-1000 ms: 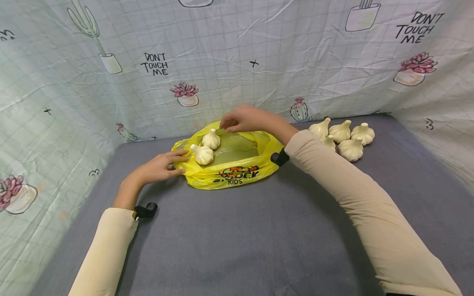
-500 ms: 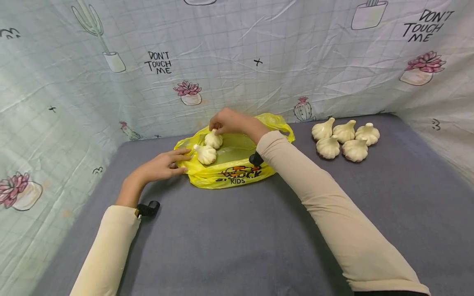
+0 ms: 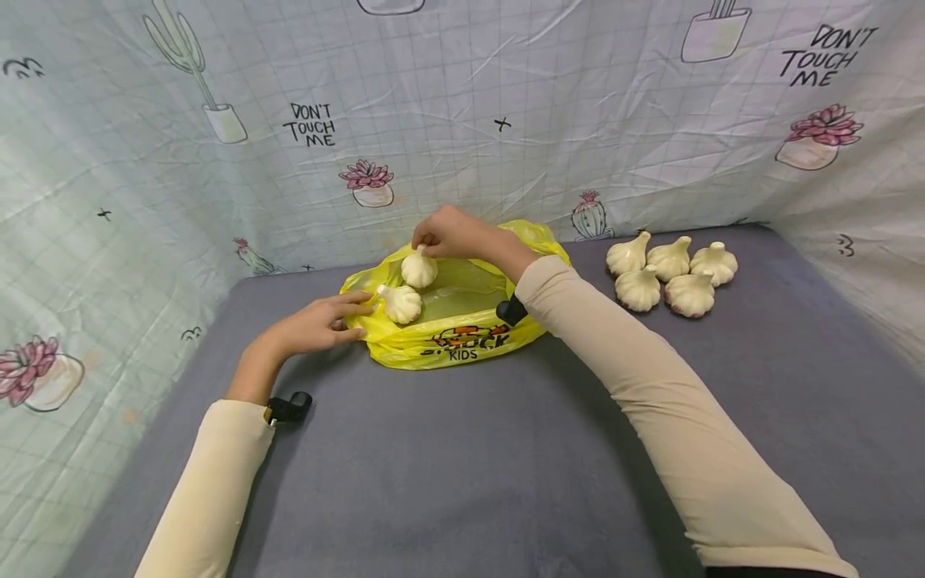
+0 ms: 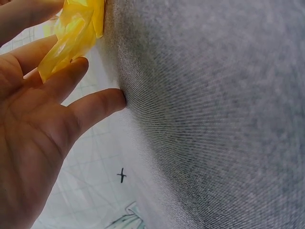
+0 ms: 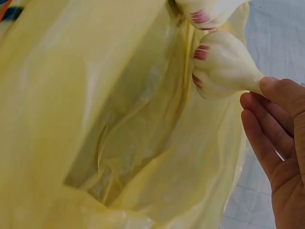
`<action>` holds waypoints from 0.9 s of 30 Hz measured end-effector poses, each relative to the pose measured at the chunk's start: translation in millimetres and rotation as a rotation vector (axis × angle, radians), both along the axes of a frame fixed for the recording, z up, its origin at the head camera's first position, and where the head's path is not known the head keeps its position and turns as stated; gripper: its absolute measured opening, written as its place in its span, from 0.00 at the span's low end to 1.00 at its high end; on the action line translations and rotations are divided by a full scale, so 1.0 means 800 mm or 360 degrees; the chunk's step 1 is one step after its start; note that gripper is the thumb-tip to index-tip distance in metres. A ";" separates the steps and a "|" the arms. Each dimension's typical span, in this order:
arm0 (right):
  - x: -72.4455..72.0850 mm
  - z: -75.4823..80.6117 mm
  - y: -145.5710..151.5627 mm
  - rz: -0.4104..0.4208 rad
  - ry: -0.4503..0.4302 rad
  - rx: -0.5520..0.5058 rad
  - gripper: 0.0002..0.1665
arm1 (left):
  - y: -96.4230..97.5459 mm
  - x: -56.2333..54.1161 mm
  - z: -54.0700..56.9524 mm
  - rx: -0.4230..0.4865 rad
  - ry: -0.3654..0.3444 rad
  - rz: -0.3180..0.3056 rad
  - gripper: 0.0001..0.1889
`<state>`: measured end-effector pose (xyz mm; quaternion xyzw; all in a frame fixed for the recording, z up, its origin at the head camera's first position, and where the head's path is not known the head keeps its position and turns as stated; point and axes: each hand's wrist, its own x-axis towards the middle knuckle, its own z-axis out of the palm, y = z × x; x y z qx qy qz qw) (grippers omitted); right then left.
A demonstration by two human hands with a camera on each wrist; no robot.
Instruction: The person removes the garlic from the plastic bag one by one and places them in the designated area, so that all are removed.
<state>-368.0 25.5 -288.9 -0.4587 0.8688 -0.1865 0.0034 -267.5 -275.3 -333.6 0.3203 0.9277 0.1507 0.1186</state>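
Observation:
My right hand (image 3: 457, 233) pinches a garlic bulb (image 3: 419, 269) by its stem over the yellow plastic bag (image 3: 462, 343). The right wrist view shows thumb and fingertips on the stem of this pale bulb (image 5: 223, 67), which has reddish streaks. Beside it, another garlic bulb (image 3: 401, 305) sits in the left part of the bag's opening. With its fingers fairly straight, my left hand (image 3: 312, 325) touches the bag's left edge. In the left wrist view, yellow plastic (image 4: 71, 38) lies against the fingers of that hand.
Several garlic bulbs (image 3: 669, 258) stand grouped on the grey tabletop (image 3: 462, 466), right of the bag. Behind the table hangs a printed cloth (image 3: 462, 96) with cactus drawings.
My right hand has come left and down to the rear bulb, taken its stem and raised it slightly. The left hand stays at the bag's edge.

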 end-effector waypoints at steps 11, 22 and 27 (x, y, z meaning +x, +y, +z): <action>0.017 0.017 0.034 0.0028 0.0051 -0.0029 0.12 | 0.000 0.001 -0.001 0.0006 -0.0016 0.0001 0.27; 0.032 0.011 0.054 0.0081 0.0097 -0.0149 0.16 | -0.003 0.002 -0.005 0.0016 -0.0012 -0.0016 0.27; 0.040 0.012 0.057 0.0100 0.0122 -0.0179 0.17 | -0.003 0.001 -0.005 0.0019 -0.0016 -0.0020 0.27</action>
